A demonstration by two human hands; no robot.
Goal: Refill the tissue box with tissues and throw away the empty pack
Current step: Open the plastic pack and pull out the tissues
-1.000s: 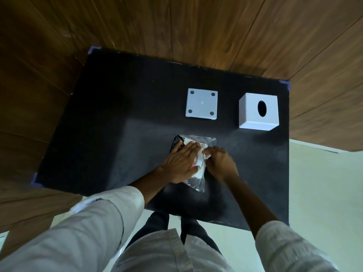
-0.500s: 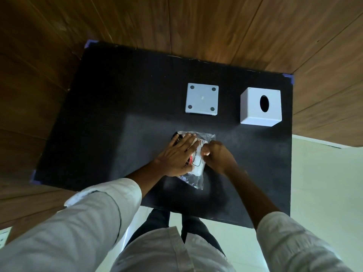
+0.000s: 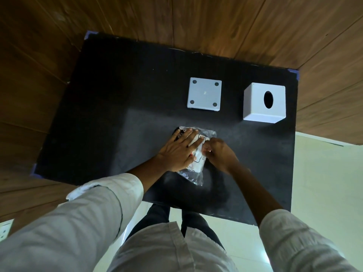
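step: open pack (image 3: 196, 154) | left hand (image 3: 177, 151) flat and wide, pressing pack down | right hand (image 3: 220, 153) pinches wrap at pack's right edge | box (image 3: 264, 103) beyond right hand, base (image 3: 204, 94) beyond left, both apart | advice: hold firm, tear slowly

Table (image 3: 117, 118) top was matt black, faintly grainy, with blue tape at the corners. Tissue box (image 3: 264, 103) looked like smooth white plastic, matt; its detached base (image 3: 204, 94) the same, with four dark round pads. Tissue pack (image 3: 193, 173) was clear glossy film, crinkled, catching highlights, with a white printed label. Wall panels (image 3: 216, 24) were brown wood grain, slight sheen. Floor (image 3: 324, 183) was pale, smooth tile. Sleeves (image 3: 94, 213) were light woven cloth, creased.
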